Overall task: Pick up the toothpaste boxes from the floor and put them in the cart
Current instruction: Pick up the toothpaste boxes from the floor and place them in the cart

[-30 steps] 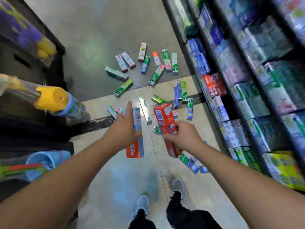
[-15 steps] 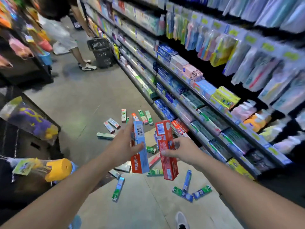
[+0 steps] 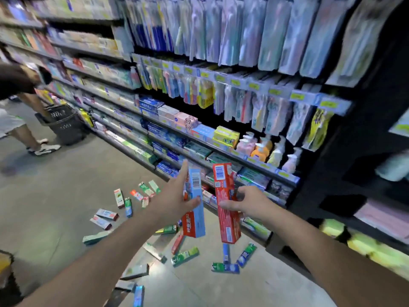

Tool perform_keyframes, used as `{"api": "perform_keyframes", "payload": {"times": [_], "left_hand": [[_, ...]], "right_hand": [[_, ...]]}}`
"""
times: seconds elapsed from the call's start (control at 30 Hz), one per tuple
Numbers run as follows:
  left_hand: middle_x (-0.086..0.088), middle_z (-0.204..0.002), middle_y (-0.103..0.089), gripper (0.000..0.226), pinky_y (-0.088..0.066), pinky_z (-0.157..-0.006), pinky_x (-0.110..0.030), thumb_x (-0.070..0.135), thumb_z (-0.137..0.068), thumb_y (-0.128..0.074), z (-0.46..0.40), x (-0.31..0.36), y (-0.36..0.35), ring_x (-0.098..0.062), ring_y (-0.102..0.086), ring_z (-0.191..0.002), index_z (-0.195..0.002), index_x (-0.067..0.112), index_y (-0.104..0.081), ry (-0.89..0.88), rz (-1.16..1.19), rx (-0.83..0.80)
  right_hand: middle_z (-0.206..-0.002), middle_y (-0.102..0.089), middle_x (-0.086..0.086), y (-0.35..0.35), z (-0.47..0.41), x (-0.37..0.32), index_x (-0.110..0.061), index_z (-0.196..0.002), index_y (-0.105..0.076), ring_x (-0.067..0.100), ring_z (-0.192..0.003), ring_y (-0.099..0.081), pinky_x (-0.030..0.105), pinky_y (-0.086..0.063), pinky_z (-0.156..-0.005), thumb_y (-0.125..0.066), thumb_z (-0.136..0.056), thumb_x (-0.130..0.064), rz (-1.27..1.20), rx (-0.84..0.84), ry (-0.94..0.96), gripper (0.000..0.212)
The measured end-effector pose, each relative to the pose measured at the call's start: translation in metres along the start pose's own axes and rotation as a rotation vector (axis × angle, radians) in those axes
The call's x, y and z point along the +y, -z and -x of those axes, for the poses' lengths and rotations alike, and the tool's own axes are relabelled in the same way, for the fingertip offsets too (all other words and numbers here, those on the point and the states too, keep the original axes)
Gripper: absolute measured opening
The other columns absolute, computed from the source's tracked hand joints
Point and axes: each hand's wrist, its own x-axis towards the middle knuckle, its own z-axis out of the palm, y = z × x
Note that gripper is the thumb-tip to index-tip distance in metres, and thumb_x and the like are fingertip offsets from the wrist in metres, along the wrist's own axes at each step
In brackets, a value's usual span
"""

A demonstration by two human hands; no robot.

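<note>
My left hand point(image 3: 177, 199) grips a blue toothpaste box point(image 3: 195, 204), thumb across its face and forefinger stretched up along its edge. The box stands nearly upright in the air, barcode toward me, its red lower end hanging below my palm. My right hand point(image 3: 249, 201) grips a red toothpaste box point(image 3: 225, 202) around its middle, fingers curled over the near edge; this box is also close to upright, leaning slightly, with its barcode at the top. The two boxes sit just beside each other without touching, both in front of the lower rows of the shelving point(image 3: 221, 149) that runs along my right.

More toothpaste boxes point(image 3: 184, 255) lie scattered on the grey floor point(image 3: 66, 196) at the foot of the shelving, green, red, white and blue ones lying flat at all angles, some below my forearms, others farther down the aisle. The shelving holds stacked toothpaste cartons low down, pump bottles point(image 3: 261, 147) beside them, and hanging toothbrush packs above, blurred too much to read.

Farther along the shelving, a black shopping basket point(image 3: 64, 125) stands on the floor close to its base. Another person point(image 3: 22, 120) stands just beside that basket, legs and white shoes showing.
</note>
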Motion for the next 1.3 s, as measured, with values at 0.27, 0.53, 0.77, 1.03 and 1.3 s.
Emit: {"api": "perform_keyframes", "payload": {"times": [0.27, 0.53, 0.77, 1.03, 1.3], "left_hand": [[-0.002, -0.151, -0.039, 0.104, -0.055, -0.082, -0.03, 0.04, -0.094, -0.063, -0.066, 0.135, -0.117, -0.017, -0.062, -0.105, -0.149, 0.047, 0.024, -0.191, -0.082, -0.21], [0.008, -0.093, -0.045, 0.1, -0.035, -0.053, -0.016, 0.037, -0.095, -0.062, -0.078, 0.305, -0.288, 0.0, -0.049, -0.061, -0.15, 0.046, 0.022, -0.397, -0.101, -0.459], [0.015, -0.143, -0.035, 0.101, -0.041, -0.085, -0.019, 0.035, -0.094, -0.063, -0.061, 0.449, -0.421, -0.002, -0.052, -0.099, -0.152, 0.042, 0.019, -0.563, -0.13, -0.648], [0.009, -0.161, -0.025, 0.103, -0.047, -0.095, -0.028, 0.041, -0.093, -0.063, -0.03, 0.549, -0.532, -0.009, -0.049, -0.121, -0.146, 0.054, 0.024, -0.646, -0.191, -0.771], [0.011, -0.16, -0.027, 0.106, -0.047, -0.103, -0.036, 0.041, -0.092, -0.064, -0.035, 0.612, -0.608, -0.014, -0.05, -0.129, -0.146, 0.051, 0.026, -0.689, -0.258, -0.864]], "right_hand": [[-0.086, -0.076, -0.002, 0.152, 0.082, 0.086, -0.016, -0.091, -0.074, 0.014, -0.081, -0.072, 0.043, -0.06, -0.084, -0.085, -0.071, -0.043, 0.027, 0.324, -0.083, 0.035], [-0.072, -0.073, -0.004, 0.303, 0.228, 0.192, -0.017, -0.079, -0.071, 0.012, -0.07, -0.071, 0.034, -0.061, -0.074, -0.085, -0.074, -0.034, -0.091, 0.633, -0.237, 0.022], [-0.079, -0.076, 0.0, 0.396, 0.361, 0.264, -0.017, -0.082, -0.071, 0.009, -0.07, -0.071, 0.025, -0.059, -0.068, -0.081, -0.08, -0.026, -0.224, 0.84, -0.275, 0.013], [-0.087, -0.077, 0.003, 0.458, 0.462, 0.344, -0.014, -0.092, -0.073, 0.019, -0.083, -0.075, 0.044, -0.06, -0.082, -0.083, -0.076, -0.032, -0.303, 1.004, -0.361, 0.027], [-0.086, -0.077, -0.003, 0.504, 0.497, 0.395, -0.02, -0.088, -0.073, 0.013, -0.081, -0.074, 0.04, -0.061, -0.081, -0.085, -0.072, -0.039, -0.36, 1.097, -0.415, 0.027]]}}
